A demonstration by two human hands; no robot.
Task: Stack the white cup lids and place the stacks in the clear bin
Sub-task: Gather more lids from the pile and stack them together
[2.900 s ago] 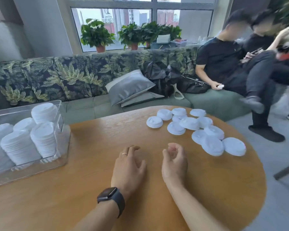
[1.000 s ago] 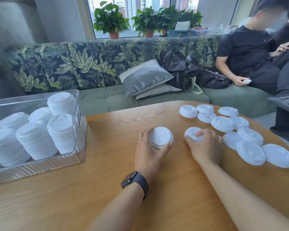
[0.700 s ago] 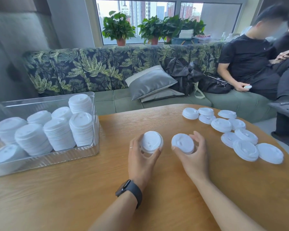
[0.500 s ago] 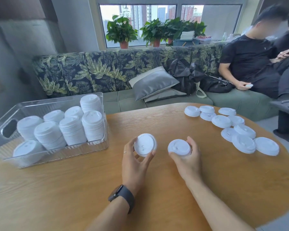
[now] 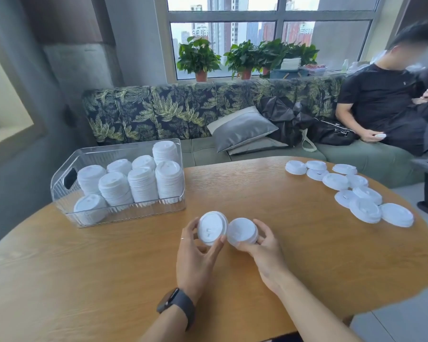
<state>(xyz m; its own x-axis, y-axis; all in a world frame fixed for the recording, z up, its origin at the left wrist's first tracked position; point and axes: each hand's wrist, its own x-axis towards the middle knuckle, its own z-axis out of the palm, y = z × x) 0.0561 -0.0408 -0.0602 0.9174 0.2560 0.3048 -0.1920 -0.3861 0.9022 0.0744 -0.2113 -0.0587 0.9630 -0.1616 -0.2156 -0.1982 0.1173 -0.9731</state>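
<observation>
Head view, only cam. My left hand (image 5: pixel 198 255) pinches one white lid (image 5: pixel 211 228) by its rim, thumb on the near edge, fingers round the far side, lid face tipped toward me. My right hand (image 5: pixel 262 245) grips a second lid (image 5: pixel 242 230) the same way. The two rims are touching or just about, held above the table (image 5: pixel 257 198), w/ neither lid nested yet.

Risks, my judgement:
- Lids are thin and light, so if I press them together off-axis they'll prob. skid past each other instead of seating, and one could pop out of the pinch.
- Can't tell if both face the same way; if one is flipped they won't nest and the stack will sit crooked.
- Squeezing the rim too hard may flex it and block the seat.

Around:
- Clear bin (image 5: pixel 59 183) on the table, left of my hands, near. Holds several tall lid stacks (image 5: pixel 143 183), plus one stack (image 5: pixel 89 208) leaning at the near-left corner. Little free room shows in there, so dropping a new stack in could knock a neighbour over.
- Loose lids (image 5: pixel 351 191) spread at the far right of the table, well apart from my hands; some overlap, so I may lift two at once.
- Nothing stands btw my hands and the bin.
- A sofa (image 5: pixel 158 112) behind the table, w/ a person (image 5: pixel 381 99) seated at right, off the table.
</observation>
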